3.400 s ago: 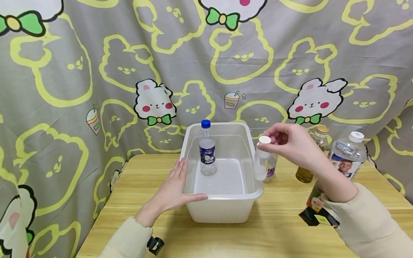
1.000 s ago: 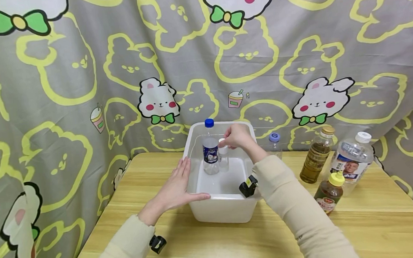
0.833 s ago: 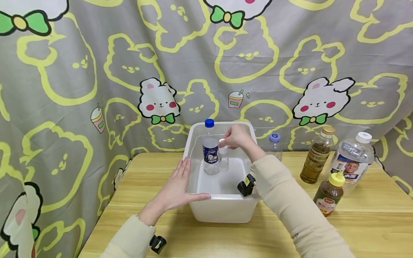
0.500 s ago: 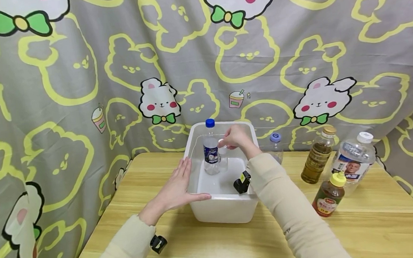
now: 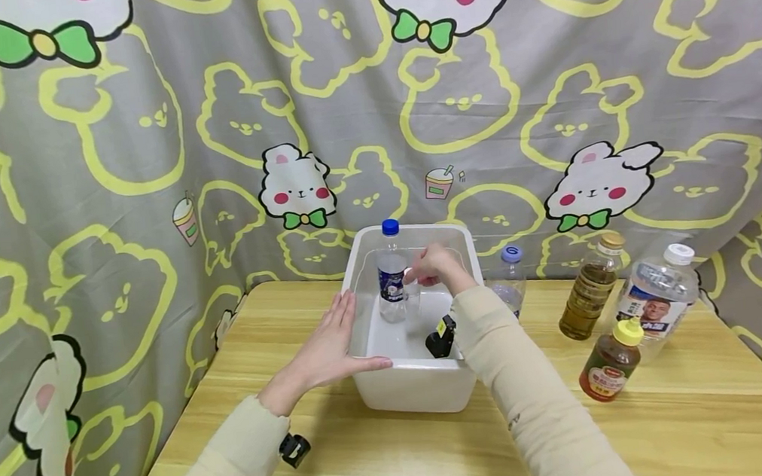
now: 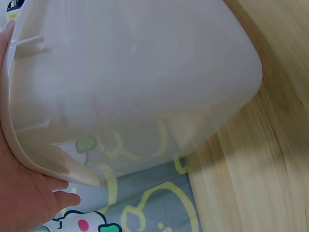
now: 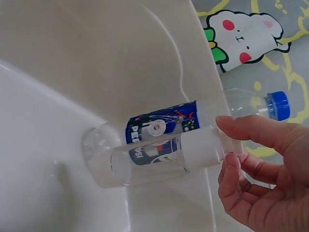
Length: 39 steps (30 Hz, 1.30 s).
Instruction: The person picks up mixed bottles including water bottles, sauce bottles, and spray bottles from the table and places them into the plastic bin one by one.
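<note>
My right hand (image 5: 435, 266) reaches into a white plastic tub (image 5: 414, 388). It pinches the white top of a small clear bottle (image 7: 200, 149) between thumb and fingers. That bottle stands close beside a Pepsi bottle (image 5: 391, 282) with a blue cap, which is upright inside the tub; I cannot tell whether the two touch. In the right wrist view the small bottle partly covers the Pepsi label (image 7: 161, 121). My left hand (image 5: 319, 349) rests on the tub's left near corner, fingers straight along the side and thumb along the front rim.
Right of the tub stand a clear bottle with a lilac cap (image 5: 511, 254), an oil-coloured bottle (image 5: 586, 292), a large clear bottle with a white cap (image 5: 658, 293) and a ketchup-like bottle with a yellow cap (image 5: 611, 365). A patterned curtain (image 5: 343, 120) hangs behind the wooden table (image 5: 400, 455).
The right hand has carried the small bottle from beside the tub's right wall into the tub, next to the Pepsi bottle, and lately dipped slightly lower. The left hand stays on the tub.
</note>
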Each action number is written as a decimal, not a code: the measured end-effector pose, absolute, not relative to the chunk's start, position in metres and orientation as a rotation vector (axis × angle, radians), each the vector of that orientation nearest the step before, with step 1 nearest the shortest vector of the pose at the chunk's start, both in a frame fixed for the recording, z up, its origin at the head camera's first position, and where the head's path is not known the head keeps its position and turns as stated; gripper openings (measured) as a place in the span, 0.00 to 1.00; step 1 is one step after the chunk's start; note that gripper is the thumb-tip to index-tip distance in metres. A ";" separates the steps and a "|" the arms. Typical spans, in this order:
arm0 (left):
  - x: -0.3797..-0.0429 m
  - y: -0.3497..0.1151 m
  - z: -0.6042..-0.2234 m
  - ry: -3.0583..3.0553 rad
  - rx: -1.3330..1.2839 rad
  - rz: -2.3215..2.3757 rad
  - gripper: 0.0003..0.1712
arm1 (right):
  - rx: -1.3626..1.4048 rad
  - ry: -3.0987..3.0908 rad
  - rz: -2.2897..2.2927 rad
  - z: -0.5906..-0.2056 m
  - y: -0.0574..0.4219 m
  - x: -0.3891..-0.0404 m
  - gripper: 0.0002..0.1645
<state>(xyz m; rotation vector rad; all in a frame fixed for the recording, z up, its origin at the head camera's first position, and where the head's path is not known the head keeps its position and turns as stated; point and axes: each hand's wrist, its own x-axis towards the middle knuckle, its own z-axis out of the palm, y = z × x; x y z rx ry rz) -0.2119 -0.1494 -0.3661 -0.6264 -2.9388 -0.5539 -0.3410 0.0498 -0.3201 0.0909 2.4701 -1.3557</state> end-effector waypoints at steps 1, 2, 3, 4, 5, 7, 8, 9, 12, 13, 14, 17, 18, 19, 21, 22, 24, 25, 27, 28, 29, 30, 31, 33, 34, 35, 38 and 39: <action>-0.212 -0.149 -0.366 -2.937 -0.628 -0.555 0.72 | 0.092 2.455 -1.365 -0.322 0.049 -0.342 0.15; -0.212 -0.149 -0.366 -2.935 -0.631 -0.557 0.72 | 0.092 2.443 -1.372 -0.324 0.049 -0.342 0.15; -0.212 -0.149 -0.366 -2.935 -0.632 -0.559 0.72 | 0.087 2.431 -1.374 -0.325 0.049 -0.342 0.15; -0.212 -0.149 -0.366 -2.933 -0.632 -0.560 0.72 | 0.084 2.425 -1.368 -0.327 0.048 -0.343 0.15; -0.212 -0.149 -0.366 -2.932 -0.633 -0.560 0.72 | 0.082 2.421 -1.359 -0.328 0.047 -0.343 0.15; -0.212 -0.150 -0.366 -2.931 -0.632 -0.563 0.72 | 0.079 2.415 -1.334 -0.331 0.045 -0.344 0.16; -0.212 -0.150 -0.366 -2.932 -0.631 -0.564 0.72 | 0.079 2.415 -1.322 -0.331 0.044 -0.344 0.16; -0.212 -0.150 -0.366 -2.934 -0.629 -0.565 0.72 | 0.077 2.414 -1.311 -0.332 0.043 -0.344 0.17; -0.212 -0.150 -0.366 -2.935 -0.629 -0.561 0.72 | 0.076 2.404 -1.293 -0.332 0.041 -0.343 0.18; -0.212 -0.150 -0.366 -2.935 -0.629 -0.560 0.72 | 0.075 2.399 -1.287 -0.332 0.040 -0.343 0.18; -0.212 -0.150 -0.366 -2.935 -0.630 -0.560 0.72 | 0.068 2.396 -1.284 -0.332 0.039 -0.342 0.18; -0.212 -0.150 -0.366 -2.932 -0.633 -0.551 0.72 | 0.046 2.373 -1.269 -0.335 0.037 -0.343 0.18; -0.212 -0.150 -0.366 -2.931 -0.633 -0.550 0.72 | 0.040 2.367 -1.265 -0.336 0.037 -0.343 0.17; -0.212 -0.150 -0.367 -2.930 -0.632 -0.547 0.72 | 0.037 2.358 -1.266 -0.337 0.036 -0.344 0.17; -0.212 -0.150 -0.367 -2.931 -0.631 -0.543 0.71 | 0.029 2.342 -1.264 -0.339 0.035 -0.345 0.15; -0.212 -0.150 -0.367 -2.933 -0.630 -0.544 0.71 | 0.029 2.332 -1.268 -0.340 0.034 -0.346 0.14; -0.212 -0.150 -0.367 -2.935 -0.628 -0.539 0.71 | 0.024 2.319 -1.269 -0.342 0.033 -0.346 0.14; -0.212 -0.149 -0.367 -2.937 -0.627 -0.538 0.71 | 0.023 2.313 -1.269 -0.343 0.032 -0.347 0.13; -0.212 -0.149 -0.367 -2.939 -0.628 -0.538 0.71 | 0.022 2.306 -1.268 -0.344 0.031 -0.347 0.14; -0.212 -0.149 -0.367 -2.940 -0.630 -0.537 0.71 | 0.021 2.306 -1.261 -0.344 0.030 -0.347 0.14; -0.212 -0.149 -0.367 -2.940 -0.631 -0.535 0.71 | 0.024 2.307 -1.257 -0.345 0.029 -0.347 0.14; -0.212 -0.149 -0.367 -2.940 -0.632 -0.534 0.71 | 0.029 2.303 -1.261 -0.345 0.029 -0.347 0.14; -0.212 -0.149 -0.367 -2.941 -0.632 -0.534 0.71 | 0.033 2.299 -1.262 -0.346 0.028 -0.347 0.14; -0.212 -0.149 -0.366 -2.941 -0.633 -0.529 0.71 | 0.044 2.283 -1.267 -0.347 0.026 -0.347 0.15; -0.212 -0.149 -0.366 -2.943 -0.632 -0.529 0.71 | 0.049 2.276 -1.270 -0.347 0.026 -0.347 0.15; -0.212 -0.149 -0.366 -2.944 -0.632 -0.528 0.71 | 0.053 2.263 -1.276 -0.348 0.025 -0.347 0.14; -0.212 -0.149 -0.366 -2.945 -0.632 -0.532 0.71 | 0.044 2.238 -1.278 -0.350 0.023 -0.348 0.13; -0.212 -0.149 -0.366 -2.943 -0.633 -0.536 0.71 | 0.041 2.232 -1.277 -0.351 0.023 -0.348 0.13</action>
